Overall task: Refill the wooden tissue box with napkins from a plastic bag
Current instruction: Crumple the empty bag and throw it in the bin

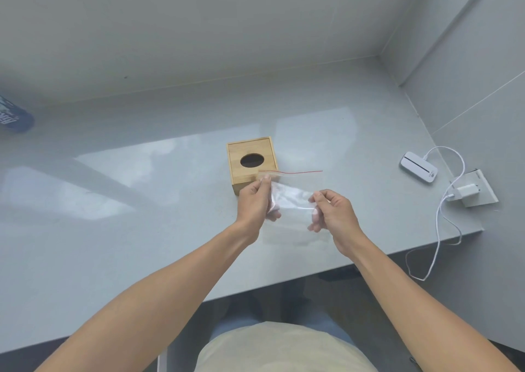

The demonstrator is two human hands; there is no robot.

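Head view looks down on a broad grey countertop (142, 201), and near its middle sits the wooden tissue box (251, 164), lid on, its oval opening dark with no napkin showing. Held up just in front of the box is a clear plastic bag (292, 198) with a red zip line along its top; whether it holds napkins I cannot tell. The left hand (255, 201) pinches the bag's upper left corner between thumb and forefinger, while the right hand (332, 211) pinches its right edge lower down. To open it cleanly, I would grip both lips near the red strip and peel apart evenly.
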